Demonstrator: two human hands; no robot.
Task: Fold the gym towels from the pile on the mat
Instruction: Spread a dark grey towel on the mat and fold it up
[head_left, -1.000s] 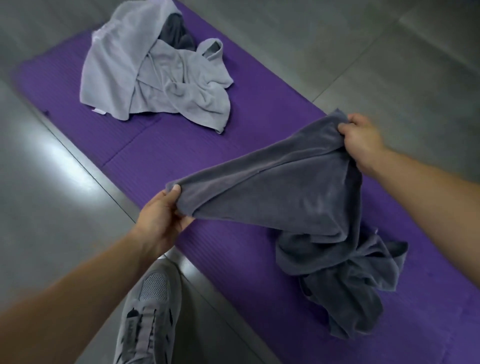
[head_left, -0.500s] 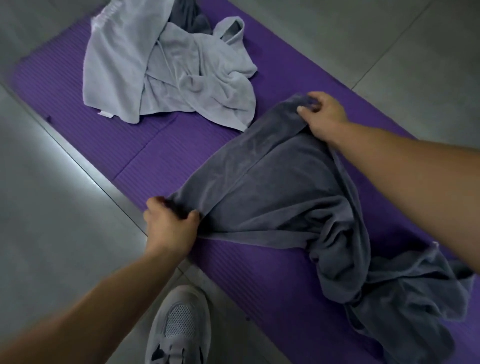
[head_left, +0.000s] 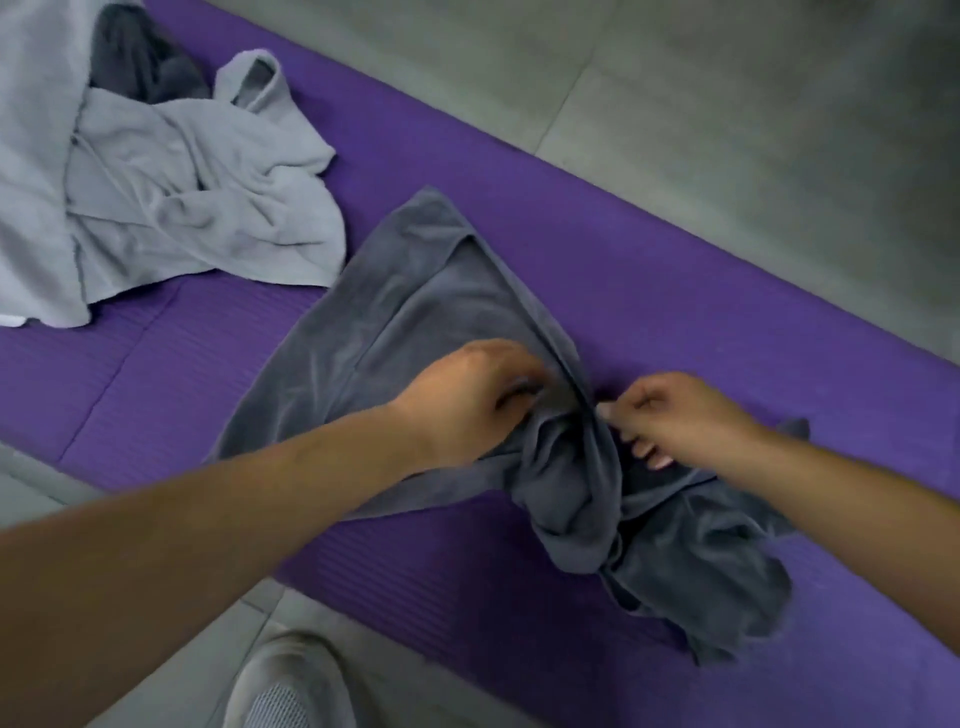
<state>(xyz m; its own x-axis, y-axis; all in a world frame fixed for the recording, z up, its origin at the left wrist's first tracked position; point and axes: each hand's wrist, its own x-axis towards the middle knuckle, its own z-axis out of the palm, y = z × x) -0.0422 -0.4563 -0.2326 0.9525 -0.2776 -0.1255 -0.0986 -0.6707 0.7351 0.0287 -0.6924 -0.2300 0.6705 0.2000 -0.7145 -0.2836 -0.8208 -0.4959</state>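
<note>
Dark grey towel (head_left: 426, 312) lies on the purple mat (head_left: 727, 291) in the head view. Its far half is spread fairly flat, with one corner pointing away from the person. Its near half is bunched and twisted into a crumpled heap at the lower right.

Both hands meet at the twisted waist of the cloth, between the flat part and the heap. The left hand (head_left: 467, 400) rests on the flat part, just left of the twist. Its fingers curl down into the fabric and grip the bunch, though blur hides the fingertips. The right hand (head_left: 680, 415) sits just right of the twist, over the crumpled part. Its thumb and forefinger pinch a raised fold of the towel, and its other fingers are curled under. The two hands are near each other, with only the ridge of cloth between them.

Beyond them, at the upper left, a pile of light grey towels (head_left: 182, 197) lies rumpled on the mat. A darker towel (head_left: 140, 67) shows at its far side. A grey shoe (head_left: 291, 686) stands on the grey floor (head_left: 727, 104) beside the mat's near edge.
</note>
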